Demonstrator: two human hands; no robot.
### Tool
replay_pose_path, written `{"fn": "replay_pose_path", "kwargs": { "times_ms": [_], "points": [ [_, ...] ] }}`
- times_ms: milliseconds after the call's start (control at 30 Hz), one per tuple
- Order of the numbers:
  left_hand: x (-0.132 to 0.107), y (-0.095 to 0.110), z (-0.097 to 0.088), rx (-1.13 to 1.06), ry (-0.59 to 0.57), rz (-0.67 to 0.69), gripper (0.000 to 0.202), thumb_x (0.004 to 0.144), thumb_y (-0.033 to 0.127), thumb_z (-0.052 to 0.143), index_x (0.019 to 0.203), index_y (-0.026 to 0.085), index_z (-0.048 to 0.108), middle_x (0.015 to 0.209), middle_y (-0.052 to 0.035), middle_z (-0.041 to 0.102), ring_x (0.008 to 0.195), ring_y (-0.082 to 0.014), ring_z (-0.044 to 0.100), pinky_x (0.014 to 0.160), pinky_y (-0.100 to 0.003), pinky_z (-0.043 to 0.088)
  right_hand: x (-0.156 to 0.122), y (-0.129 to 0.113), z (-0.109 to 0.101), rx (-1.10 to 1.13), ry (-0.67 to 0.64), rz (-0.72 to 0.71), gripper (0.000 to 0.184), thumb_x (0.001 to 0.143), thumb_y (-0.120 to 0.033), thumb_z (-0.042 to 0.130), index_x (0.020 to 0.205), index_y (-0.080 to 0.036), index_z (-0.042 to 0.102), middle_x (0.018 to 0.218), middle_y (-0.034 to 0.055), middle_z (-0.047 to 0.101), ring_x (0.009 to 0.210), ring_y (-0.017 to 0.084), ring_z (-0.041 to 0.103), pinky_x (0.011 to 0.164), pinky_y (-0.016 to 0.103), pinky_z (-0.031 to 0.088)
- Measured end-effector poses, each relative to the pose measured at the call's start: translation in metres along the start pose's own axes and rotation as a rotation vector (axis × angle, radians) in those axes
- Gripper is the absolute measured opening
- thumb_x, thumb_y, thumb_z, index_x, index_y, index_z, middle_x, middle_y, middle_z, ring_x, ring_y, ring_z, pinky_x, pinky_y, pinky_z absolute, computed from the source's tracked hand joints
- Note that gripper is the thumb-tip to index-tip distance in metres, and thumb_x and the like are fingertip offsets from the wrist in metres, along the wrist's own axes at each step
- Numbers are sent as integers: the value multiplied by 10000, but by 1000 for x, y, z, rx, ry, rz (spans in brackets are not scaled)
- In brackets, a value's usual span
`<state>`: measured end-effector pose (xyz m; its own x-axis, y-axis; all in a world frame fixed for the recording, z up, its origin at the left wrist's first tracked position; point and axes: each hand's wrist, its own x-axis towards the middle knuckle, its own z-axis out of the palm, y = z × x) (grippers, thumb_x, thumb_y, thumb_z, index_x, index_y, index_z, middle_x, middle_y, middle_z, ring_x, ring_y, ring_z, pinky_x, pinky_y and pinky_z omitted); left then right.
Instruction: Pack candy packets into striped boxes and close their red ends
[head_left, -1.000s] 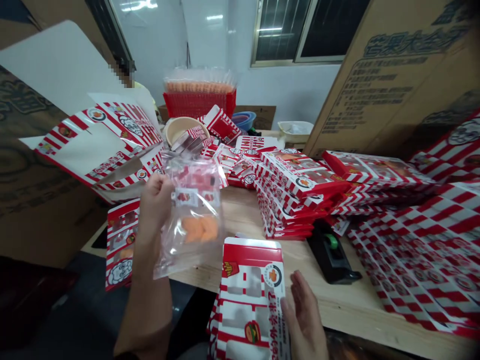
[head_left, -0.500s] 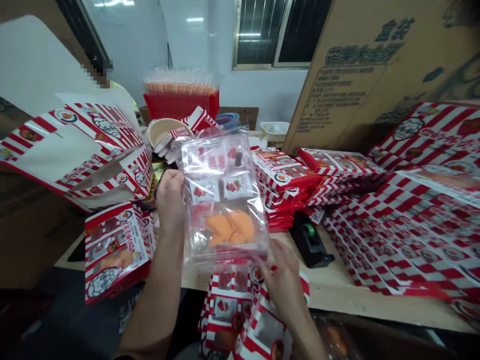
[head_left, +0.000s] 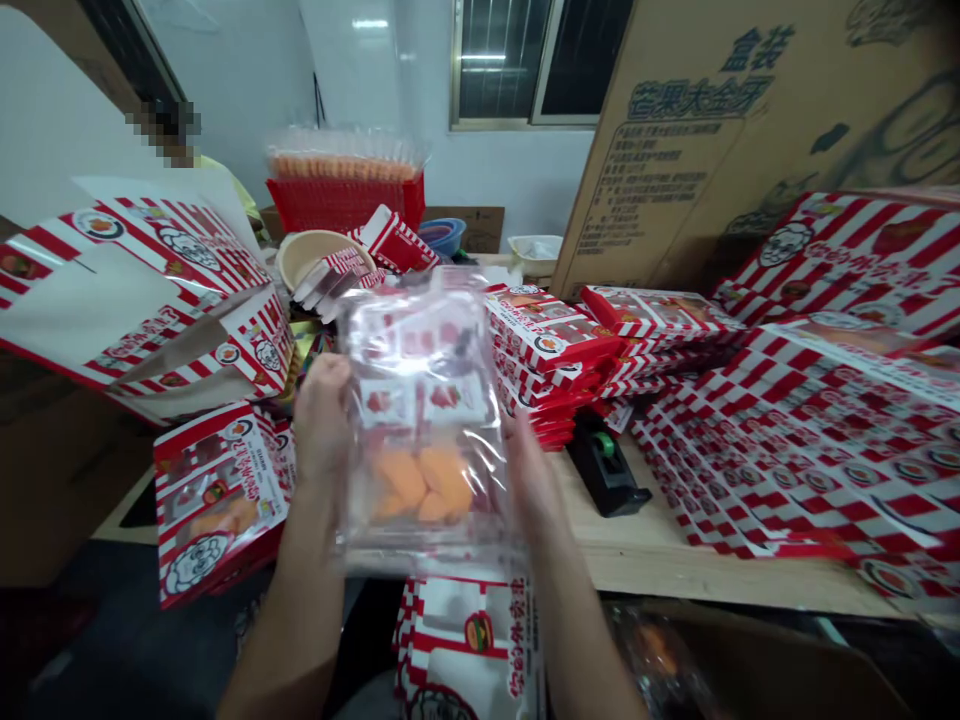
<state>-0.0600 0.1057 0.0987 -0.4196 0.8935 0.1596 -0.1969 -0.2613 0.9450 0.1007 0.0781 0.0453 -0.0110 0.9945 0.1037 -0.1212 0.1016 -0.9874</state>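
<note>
Between my hands is a clear plastic tray pack (head_left: 424, 440), slightly blurred, with orange pieces at its bottom, printed sachets in the middle and small reddish items at the top. It looks wrapped in a shiny clear bag. My left hand (head_left: 324, 410) is closed on the left edge. Along the right edge lies my right hand (head_left: 531, 475), gripping the pack, its fingers partly hidden and smeared. Below the pack, near my lap, are red-and-white striped boxes (head_left: 457, 660) with a burger print.
Flat stacks of striped boxes (head_left: 555, 335) and a larger stack (head_left: 810, 450) stand at right. A black tape dispenser (head_left: 607, 470) sits before them. Opened striped cartons (head_left: 187, 300) rise at left. Behind are a red crate (head_left: 345, 200), a beige bowl (head_left: 300, 262) and a large cardboard sheet (head_left: 675, 150).
The tray pack has shifted left and a little down. My right hand has risen from its lower right corner to its right edge. The boxes below show a different arrangement.
</note>
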Motion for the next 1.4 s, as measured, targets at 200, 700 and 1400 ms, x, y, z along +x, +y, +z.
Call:
{"fn": "replay_pose_path", "kwargs": {
  "times_ms": [200,700,1400],
  "points": [
    [-30,-37,6,305,-368,162,114,846,296,482,881,220,560,913,-16,628,900,-144,590,826,-270,463,-29,-12,-62,109,50,127,324,620,-385,783,835,-155,701,808,52,721,729,201,668,707,332,539],
    [-62,-60,-20,426,-861,-121,197,834,367,542,793,182,593,751,16,579,713,-134,539,663,-237,432,-25,15,-63,474,463,221,408,548,-369,807,884,-168,693,867,51,738,763,229,690,723,366,567],
    [-52,-62,-27,722,-1151,169,275,861,370,534,671,197,631,811,-12,581,893,-182,496,904,-327,350,2,-20,-102,-106,350,-252,558,706,-333,714,1236,-274,550,974,9,691,774,150,630,733,293,508]
  ]
}}
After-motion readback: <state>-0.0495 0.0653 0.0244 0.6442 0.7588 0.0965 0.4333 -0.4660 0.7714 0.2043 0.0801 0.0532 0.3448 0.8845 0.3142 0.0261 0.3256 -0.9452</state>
